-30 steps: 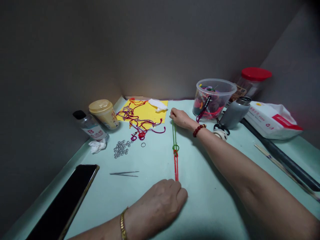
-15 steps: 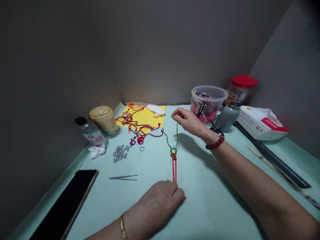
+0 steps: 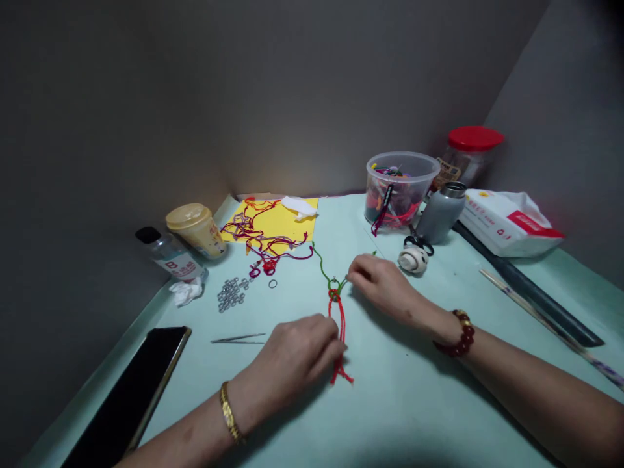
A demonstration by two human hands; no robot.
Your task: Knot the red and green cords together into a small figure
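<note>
Left hand (image 3: 297,354): bare. The left wrist carries a gold-coloured bracelet (image 3: 228,413). It is a narrow band of small links with a metallic sheen, fitted close to the wrist.

Right hand (image 3: 385,289): bare. The right wrist carries a bead bracelet (image 3: 458,335) of round, glossy, dark red beads strung in a single row (one bead at the upper end reads yellowish; the material cannot be determined).

Both forearms are uncovered as far as the lower frame edge. The fingernails are too small in this view to assess.
</note>
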